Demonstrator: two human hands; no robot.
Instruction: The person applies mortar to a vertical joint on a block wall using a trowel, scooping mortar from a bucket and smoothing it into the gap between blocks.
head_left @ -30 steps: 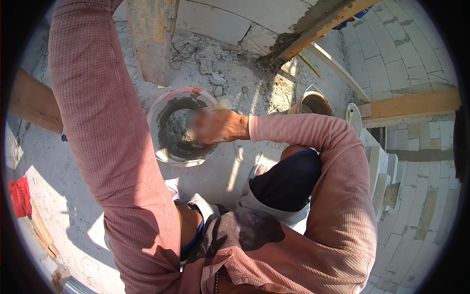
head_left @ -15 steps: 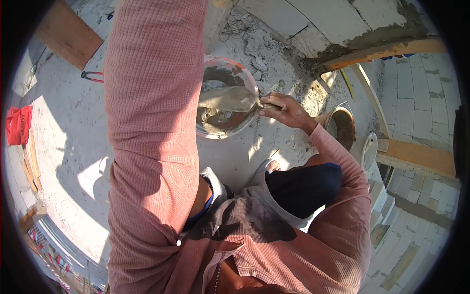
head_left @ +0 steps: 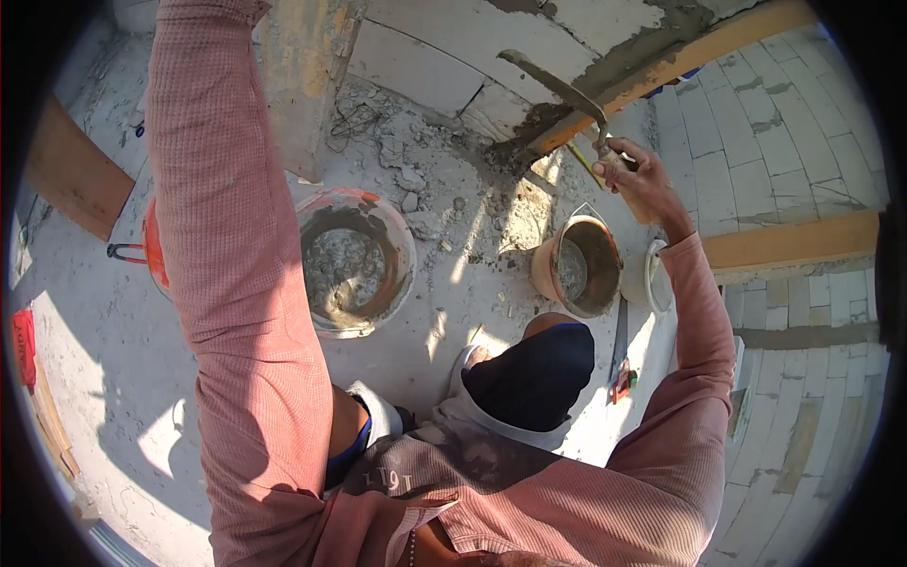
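Away from the trowel point(head_left: 571, 93), the wide bucket point(head_left: 405, 248) holds grey mortar point(head_left: 344, 263).

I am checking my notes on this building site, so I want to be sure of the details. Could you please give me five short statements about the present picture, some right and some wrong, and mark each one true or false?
1. The right hand holds a trowel by its handle. True.
2. A wide bucket stands to the left of a smaller bucket. True.
3. The trowel's blade is dipped into the wide bucket. False: it is raised, apart from both buckets.
4. The wide bucket is empty. False: there is a grey mix in it.
5. Both sleeves are pink. True.
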